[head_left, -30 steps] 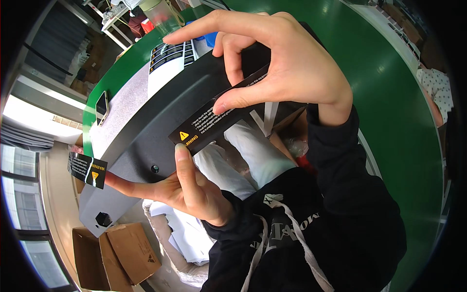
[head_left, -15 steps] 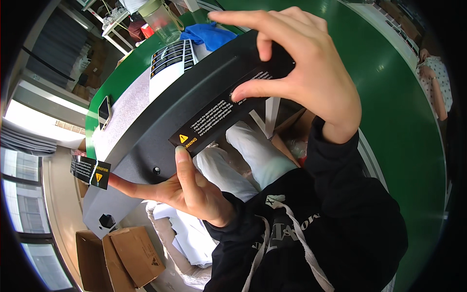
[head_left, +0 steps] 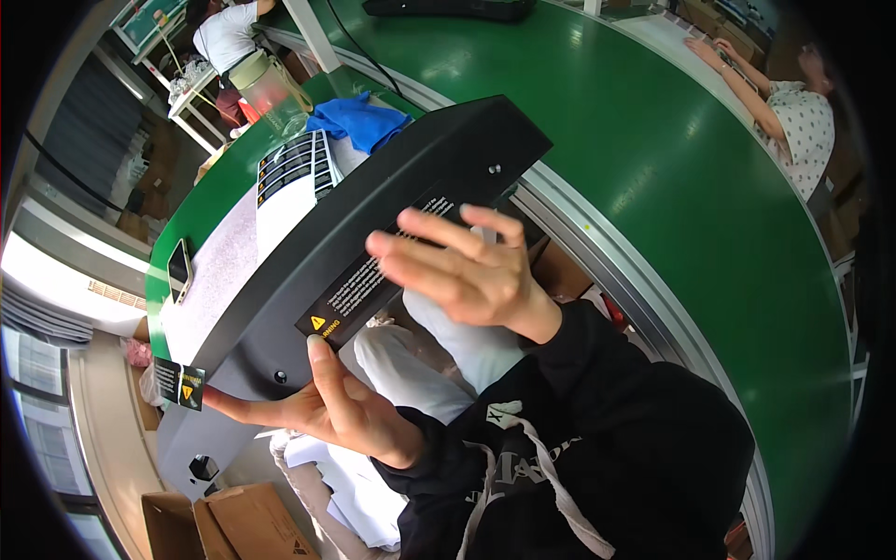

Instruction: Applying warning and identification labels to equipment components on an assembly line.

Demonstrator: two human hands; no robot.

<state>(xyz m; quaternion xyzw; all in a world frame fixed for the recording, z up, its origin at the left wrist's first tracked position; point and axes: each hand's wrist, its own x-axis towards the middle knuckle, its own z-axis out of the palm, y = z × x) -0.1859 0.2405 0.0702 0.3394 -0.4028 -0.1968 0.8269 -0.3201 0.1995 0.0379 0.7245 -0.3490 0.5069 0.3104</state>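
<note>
A long curved black plastic panel (head_left: 271,308) slants up to the right in front of me. On its face lies a black label (head_left: 350,289) with a yellow triangle and white print. My left hand (head_left: 350,411) has its thumb on the label's lower left corner, its index finger stretched out to the left. At that fingertip hangs a smaller black label (head_left: 179,384) with a yellow triangle. My right hand (head_left: 467,275), slightly blurred, has its fingers spread over the label's upper part and hides some of it. Whether they touch it I cannot tell.
On the green table (head_left: 597,121) lie a label sheet (head_left: 291,173), a blue cloth (head_left: 357,121), a phone (head_left: 179,271) and a clear bottle (head_left: 271,93). A cardboard box (head_left: 247,527) stands at lower left. Another person (head_left: 793,121) sits across at the right.
My right hand has come down and left from the panel's upper end, fingers now over the label. The panel and my left hand sit slightly lower and further left in view.
</note>
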